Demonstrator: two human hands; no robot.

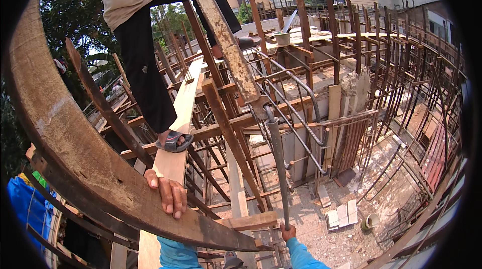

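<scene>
My left hand (168, 194) is closed over the edge of a thick wooden beam (120, 181), which bends across the left and lower part of the view. Low and right of the middle, my right hand (288, 233) grips the lower end of a long grey metal pipe (279, 168). The pipe stands nearly upright, and its top meets the end of a steel bar by a rust-flecked post (228, 48). Several bent ribbed rebars (296, 95) reach out right of that post. My blue sleeves show at the bottom.
Another person in black trousers (143, 68) and sandals stands with one foot on a pale plank (170, 166). Timber props and rebar crowd the scaffold around. Far below on the rubble-strewn ground are a bucket (370, 222) and white boards (342, 216). A grey bucket (282, 38) stands farther back.
</scene>
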